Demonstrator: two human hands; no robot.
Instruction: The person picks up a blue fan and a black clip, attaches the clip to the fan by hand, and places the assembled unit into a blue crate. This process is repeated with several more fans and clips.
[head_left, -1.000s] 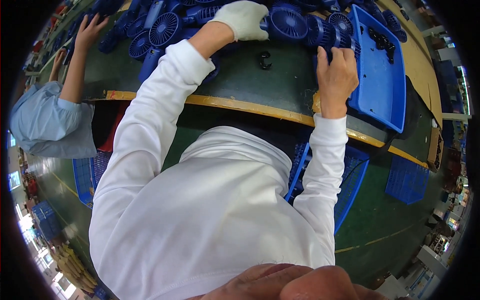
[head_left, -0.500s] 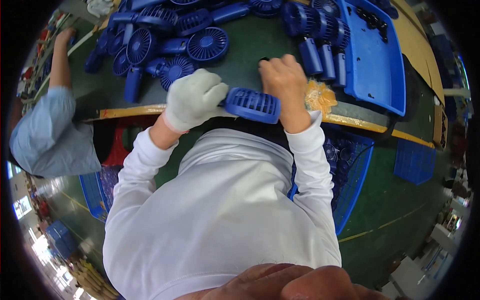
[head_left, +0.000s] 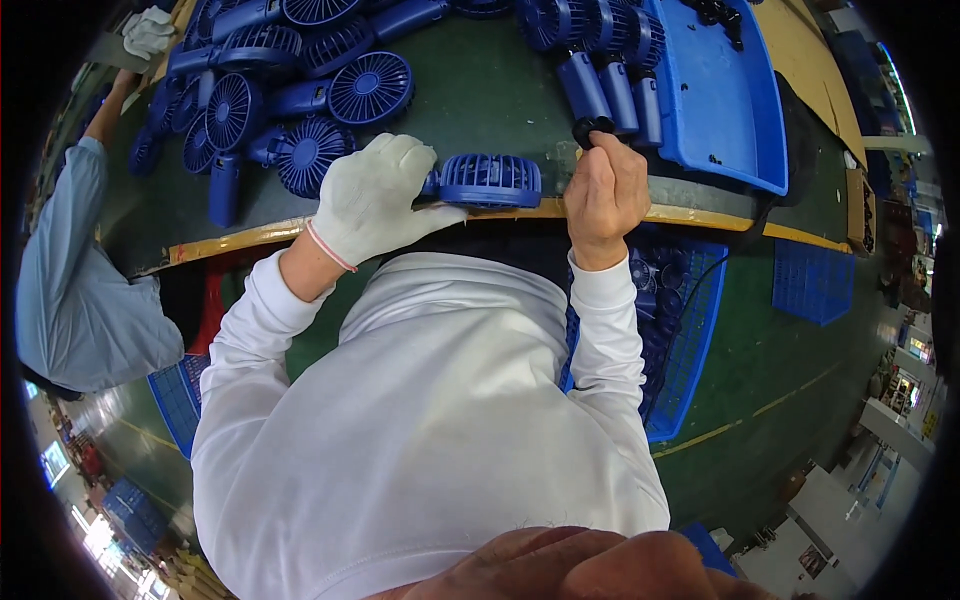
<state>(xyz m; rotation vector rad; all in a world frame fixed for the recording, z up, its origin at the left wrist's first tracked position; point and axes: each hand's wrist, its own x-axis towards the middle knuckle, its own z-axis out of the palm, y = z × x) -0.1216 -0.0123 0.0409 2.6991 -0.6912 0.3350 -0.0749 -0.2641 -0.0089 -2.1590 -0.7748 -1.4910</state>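
My left hand, in a white glove, grips a blue handheld fan by its handle at the table's front edge. The fan's slatted round head points right, seen nearly edge-on; the handle is mostly hidden in the glove. My bare right hand is closed, with a small black rounded part at its fingertips, apart from the held fan. Just beyond it, three blue fans lie side by side, handles toward me. A pile of blue fans covers the table's left side.
A blue tray with small black parts stands right on the green table. Below the table edge are a blue crate of fan parts and another blue crate. A co-worker's blue sleeve is at far left.
My right hand has moved right, away from the held fan, toward the three fans. The held fan has turned to a more edge-on view. My head view has shifted slightly.
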